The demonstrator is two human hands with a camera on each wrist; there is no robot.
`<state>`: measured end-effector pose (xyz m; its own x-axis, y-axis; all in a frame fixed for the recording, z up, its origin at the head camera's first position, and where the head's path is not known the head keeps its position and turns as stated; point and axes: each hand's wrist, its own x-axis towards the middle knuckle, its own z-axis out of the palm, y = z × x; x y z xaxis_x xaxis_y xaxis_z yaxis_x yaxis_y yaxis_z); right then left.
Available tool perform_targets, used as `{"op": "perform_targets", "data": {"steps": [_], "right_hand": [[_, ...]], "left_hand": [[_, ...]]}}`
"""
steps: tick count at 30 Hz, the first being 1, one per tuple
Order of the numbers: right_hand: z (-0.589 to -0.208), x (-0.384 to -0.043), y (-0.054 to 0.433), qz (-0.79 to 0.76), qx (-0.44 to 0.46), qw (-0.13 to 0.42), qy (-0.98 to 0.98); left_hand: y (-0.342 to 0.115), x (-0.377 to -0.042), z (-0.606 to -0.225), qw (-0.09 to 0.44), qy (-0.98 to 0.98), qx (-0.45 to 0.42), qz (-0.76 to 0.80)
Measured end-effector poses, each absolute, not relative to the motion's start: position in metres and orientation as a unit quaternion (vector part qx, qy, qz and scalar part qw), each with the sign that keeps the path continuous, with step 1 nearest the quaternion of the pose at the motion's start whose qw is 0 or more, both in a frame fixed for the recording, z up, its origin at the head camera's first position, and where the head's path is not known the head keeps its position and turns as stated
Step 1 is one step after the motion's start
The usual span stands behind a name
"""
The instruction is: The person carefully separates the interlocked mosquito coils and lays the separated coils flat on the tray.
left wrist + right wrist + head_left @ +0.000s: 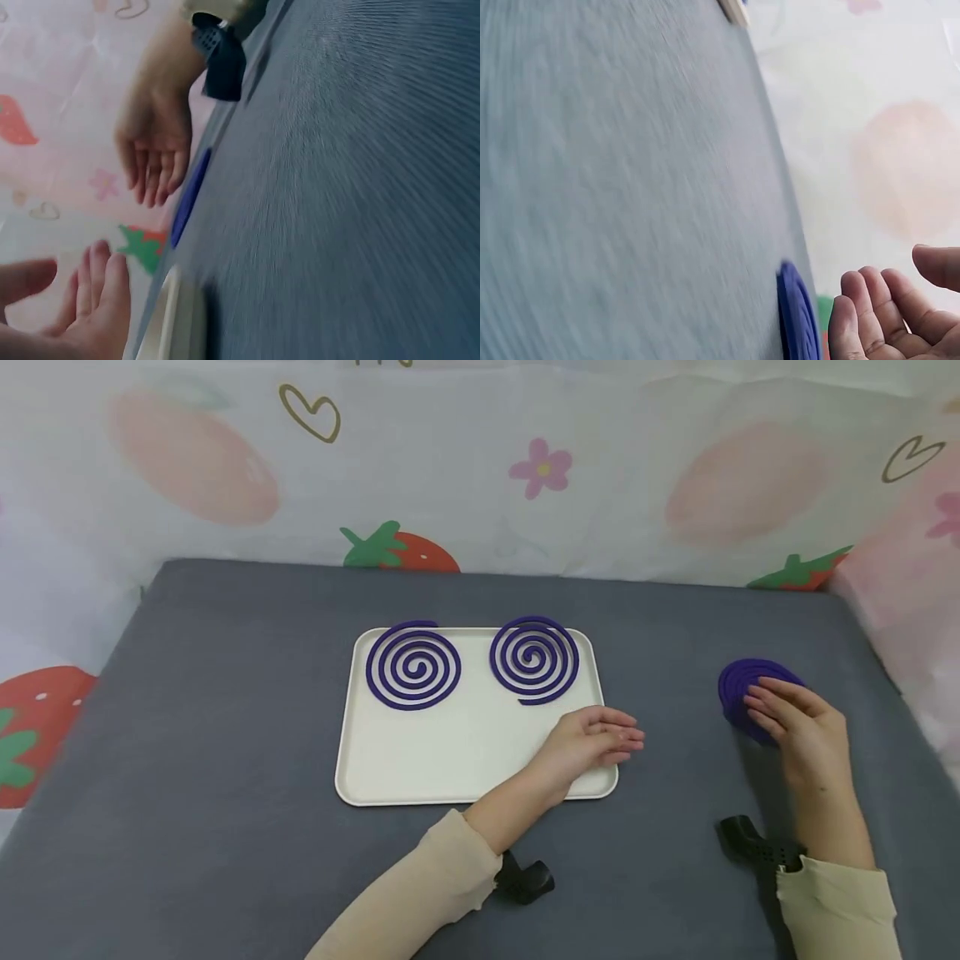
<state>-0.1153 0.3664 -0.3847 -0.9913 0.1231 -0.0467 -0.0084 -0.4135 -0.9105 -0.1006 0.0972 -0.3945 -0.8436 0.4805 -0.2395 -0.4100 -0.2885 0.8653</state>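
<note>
Two purple-blue spiral mosquito coils lie side by side near the back of a cream tray (427,756): the left coil (417,672) and the right coil (531,656). My left hand (588,739) is over the tray's right side, fingers extended and holding nothing. Further right, a compact purple-blue bundle of coils (738,681) lies on the table, partly covered by my right hand (813,735) in the head view. Both wrist views show that right hand (900,322) with loosely bent fingers above the bundle (799,319), its palm bare.
Dark grey cloth (225,760) covers the table around the tray. Behind stands a pale curtain (450,452) printed with fruit, hearts and flowers. Each wrist carries a black camera mount, such as the right one (757,843), close over the cloth.
</note>
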Motion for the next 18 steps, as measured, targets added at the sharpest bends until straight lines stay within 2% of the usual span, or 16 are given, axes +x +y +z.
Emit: {"op": "perform_targets", "data": {"steps": [5, 7, 14, 18], "right_hand": [[-0.386, -0.111, 0.384, 0.859, -0.056, 0.049, -0.506], [-0.386, -0.110, 0.391, 0.863, -0.060, 0.056, -0.498], [-0.389, -0.106, 0.417, 0.858, -0.099, 0.085, -0.497], [-0.390, -0.105, 0.424, 0.861, -0.113, 0.072, -0.491]], "left_hand": [[0.135, -0.104, -0.398, 0.350, 0.532, 0.038, 0.770], [0.147, -0.106, -0.400, 0.357, 0.537, 0.026, 0.764], [0.190, -0.118, -0.405, 0.292, 0.551, -0.064, 0.779], [0.207, -0.123, -0.406, 0.259, 0.531, -0.090, 0.802]]}}
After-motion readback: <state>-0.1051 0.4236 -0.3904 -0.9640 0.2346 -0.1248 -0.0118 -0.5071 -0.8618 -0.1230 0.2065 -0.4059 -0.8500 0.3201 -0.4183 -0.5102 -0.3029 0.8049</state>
